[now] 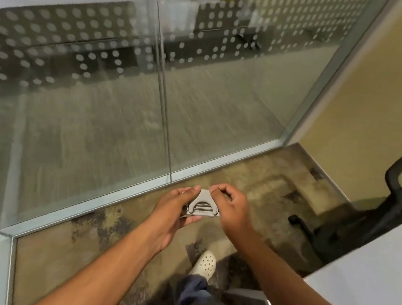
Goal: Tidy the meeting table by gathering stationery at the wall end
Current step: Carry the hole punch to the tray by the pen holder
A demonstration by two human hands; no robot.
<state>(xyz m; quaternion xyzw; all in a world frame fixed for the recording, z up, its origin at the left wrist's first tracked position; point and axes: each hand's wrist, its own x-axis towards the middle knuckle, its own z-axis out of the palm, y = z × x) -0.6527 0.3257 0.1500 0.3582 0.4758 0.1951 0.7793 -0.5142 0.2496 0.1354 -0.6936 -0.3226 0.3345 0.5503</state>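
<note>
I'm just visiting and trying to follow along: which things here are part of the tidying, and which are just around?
Part of the job:
- grey stapler-like desk tool, held in both hands, left hand and right hand
- white table

Just around:
- black office chair
- glass partition
- patterned carpet

Both my arms reach forward, bare. My left hand point(171, 208) cups from below, fingers point(185, 193) extended; my right hand point(232, 207) pinches from above, fingers curled.

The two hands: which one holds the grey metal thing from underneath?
The left hand. Its palm lies under the grey metal thing, while the right hand only pinches its top edge with curled fingers.
</note>
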